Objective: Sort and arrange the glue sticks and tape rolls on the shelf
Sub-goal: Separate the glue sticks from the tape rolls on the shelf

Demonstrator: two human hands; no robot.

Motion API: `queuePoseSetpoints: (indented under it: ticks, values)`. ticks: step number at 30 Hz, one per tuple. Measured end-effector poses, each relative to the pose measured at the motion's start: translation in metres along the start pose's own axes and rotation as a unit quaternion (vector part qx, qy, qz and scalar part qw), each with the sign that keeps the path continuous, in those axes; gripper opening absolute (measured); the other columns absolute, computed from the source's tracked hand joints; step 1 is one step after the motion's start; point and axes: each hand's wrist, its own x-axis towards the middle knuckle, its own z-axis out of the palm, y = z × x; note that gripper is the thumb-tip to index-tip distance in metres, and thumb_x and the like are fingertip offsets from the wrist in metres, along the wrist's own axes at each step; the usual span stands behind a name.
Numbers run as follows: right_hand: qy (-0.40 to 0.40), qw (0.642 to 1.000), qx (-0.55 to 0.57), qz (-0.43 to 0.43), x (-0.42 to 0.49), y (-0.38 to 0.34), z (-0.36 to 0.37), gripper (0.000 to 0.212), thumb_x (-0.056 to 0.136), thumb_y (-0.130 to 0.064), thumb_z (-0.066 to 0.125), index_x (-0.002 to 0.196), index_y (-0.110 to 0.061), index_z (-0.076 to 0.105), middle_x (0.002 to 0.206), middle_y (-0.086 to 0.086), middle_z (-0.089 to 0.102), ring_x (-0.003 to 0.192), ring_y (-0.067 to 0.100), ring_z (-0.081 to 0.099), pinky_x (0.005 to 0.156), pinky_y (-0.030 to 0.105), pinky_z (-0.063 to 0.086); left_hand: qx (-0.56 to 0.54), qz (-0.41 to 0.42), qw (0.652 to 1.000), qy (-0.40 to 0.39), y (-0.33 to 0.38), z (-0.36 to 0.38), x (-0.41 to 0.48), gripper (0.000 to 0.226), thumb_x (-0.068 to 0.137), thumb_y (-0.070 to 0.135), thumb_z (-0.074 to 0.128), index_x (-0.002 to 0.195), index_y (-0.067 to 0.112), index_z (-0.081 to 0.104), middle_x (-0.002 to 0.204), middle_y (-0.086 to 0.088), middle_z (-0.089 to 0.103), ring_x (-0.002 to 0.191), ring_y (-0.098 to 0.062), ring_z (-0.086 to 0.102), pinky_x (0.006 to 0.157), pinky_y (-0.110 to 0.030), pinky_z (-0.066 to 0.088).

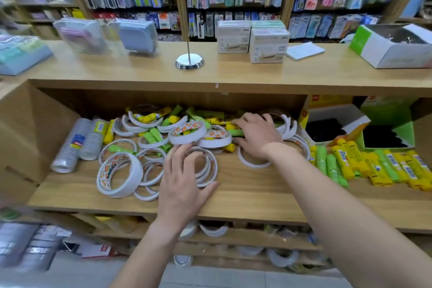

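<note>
The likeliest slip sits under the right hand (254, 134): it reaches deep into the mixed heap (152, 121) of rolls and sticks, and pulling a stick from beneath the leaning rolls could, I judge, topple them or send round sticks rolling toward the shelf's front edge; the left hand (184, 182) could likewise scatter its loose rings if it sweeps rather than lifts. The right hand is curled, fingers above and thumb below, and appears to pinch a green glue stick (235, 133) in the middle of the heap, though blur leaves the grasp less than certain. The left hand is released, fingers spread and gently bent over a flat cluster of thin tape rolls (208, 170), touching them, its thumb lying on the bare shelf (245, 196) near the front edge. Just beyond its fingertips a wide tape roll (187, 134) rests tilted on other rolls. Toward the right end of the shelf a row of glue sticks (374, 166), yellow and green, lies side by side, so the sorting looks partly done. At the left end 2 sleeves of clear tape (77, 142) lie by the side wall, and 2 open boxes (336, 121) sit at the back right
</note>
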Motion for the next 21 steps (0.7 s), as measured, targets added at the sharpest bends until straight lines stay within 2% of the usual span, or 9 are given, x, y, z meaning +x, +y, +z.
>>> queuePoseSetpoints:
  ticks: [4, 7, 8, 10, 13, 17, 21]
  values:
    - [-0.036, 0.999, 0.003, 0.018, 0.007, 0.001, -0.005, 0.057, 0.100, -0.050, 0.046, 0.151, -0.024, 0.036, 0.144, 0.006, 0.046, 0.135, 0.028, 0.039, 0.109, 0.047, 0.024, 0.033, 0.042, 0.999, 0.008, 0.002, 0.002, 0.010, 0.089, 0.072, 0.052, 0.079, 0.145, 0.017, 0.043, 0.150, -0.013, 0.037, 0.144, -0.040, 0.029, 0.114, -0.056, 0.032]
    - [-0.050, 0.999, 0.014, 0.007, 0.011, 0.003, -0.006, 0.057, 0.099, -0.051, 0.048, 0.149, -0.028, 0.035, 0.143, 0.005, 0.049, 0.134, 0.028, 0.042, 0.107, 0.048, 0.026, 0.063, 0.036, 0.997, -0.023, 0.004, 0.000, 0.023, 0.084, 0.076, 0.060, 0.067, 0.148, 0.026, 0.042, 0.151, -0.004, 0.040, 0.142, -0.034, 0.035, 0.116, -0.057, 0.029]
    - [-0.050, 0.999, 0.015, 0.010, 0.011, 0.004, -0.006, 0.055, 0.098, -0.052, 0.049, 0.147, -0.029, 0.036, 0.140, 0.005, 0.050, 0.132, 0.028, 0.043, 0.107, 0.049, 0.026, 0.058, 0.021, 0.997, -0.039, 0.004, 0.000, 0.027, 0.079, 0.077, 0.062, 0.064, 0.146, 0.029, 0.045, 0.147, -0.001, 0.042, 0.137, -0.031, 0.040, 0.115, -0.054, 0.032]
    - [-0.056, 0.998, 0.014, 0.015, 0.010, 0.005, -0.008, 0.050, 0.097, -0.053, 0.050, 0.140, -0.029, 0.042, 0.136, 0.004, 0.051, 0.129, 0.029, 0.044, 0.106, 0.050, 0.026, 0.035, -0.017, 0.998, -0.056, 0.004, -0.001, 0.031, 0.068, 0.077, 0.064, 0.061, 0.136, 0.033, 0.054, 0.138, 0.001, 0.046, 0.125, -0.028, 0.045, 0.104, -0.047, 0.044]
    - [-0.060, 0.998, 0.018, 0.008, 0.010, 0.006, -0.009, 0.045, 0.097, -0.055, 0.051, 0.132, -0.028, 0.046, 0.132, 0.002, 0.053, 0.125, 0.027, 0.046, 0.105, 0.049, 0.027, 0.015, -0.051, 0.998, -0.031, 0.005, 0.000, 0.031, 0.055, 0.075, 0.062, 0.064, 0.120, 0.031, 0.059, 0.125, -0.001, 0.049, 0.116, -0.025, 0.046, 0.091, -0.042, 0.050]
    - [-0.065, 0.998, 0.015, -0.011, 0.010, 0.004, -0.010, 0.050, 0.096, -0.057, 0.051, 0.134, -0.024, 0.048, 0.139, 0.000, 0.054, 0.131, 0.025, 0.045, 0.106, 0.051, 0.026, 0.013, -0.070, 0.997, 0.001, 0.003, 0.003, 0.029, 0.051, 0.076, 0.063, 0.065, 0.109, 0.024, 0.059, 0.120, 0.000, 0.050, 0.115, -0.025, 0.048, 0.092, -0.041, 0.049]
    - [-0.049, 0.998, 0.025, -0.005, 0.006, 0.001, -0.010, 0.047, 0.097, -0.058, 0.046, 0.128, -0.022, 0.047, 0.133, 0.003, 0.057, 0.126, 0.026, 0.047, 0.103, 0.051, 0.026, 0.003, -0.051, 0.998, 0.023, -0.003, 0.002, 0.027, 0.055, 0.077, 0.070, 0.065, 0.104, 0.022, 0.058, 0.120, -0.004, 0.054, 0.117, -0.027, 0.050, 0.094, -0.041, 0.047]
